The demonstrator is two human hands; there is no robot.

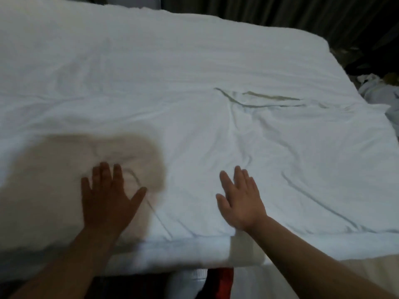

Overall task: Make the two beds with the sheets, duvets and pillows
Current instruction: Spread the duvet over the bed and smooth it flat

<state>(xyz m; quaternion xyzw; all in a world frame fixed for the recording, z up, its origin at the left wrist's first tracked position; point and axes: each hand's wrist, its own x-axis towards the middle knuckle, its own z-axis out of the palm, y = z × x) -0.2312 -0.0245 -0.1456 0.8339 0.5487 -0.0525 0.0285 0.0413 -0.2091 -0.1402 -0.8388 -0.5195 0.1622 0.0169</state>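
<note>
Hands (108,197) (239,201) rest flat, fingers straight, on the white duvet (194,72).

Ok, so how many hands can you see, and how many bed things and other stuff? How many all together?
hands: 2 (left hand, right hand, both flat on the bed)
white duvet: 1
heap of white linen: 1
dark curtain: 1
total: 5

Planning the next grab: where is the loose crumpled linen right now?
Head view, far right: the crumpled linen lies just past the right edge of the bed, well beyond the right hand.
</note>
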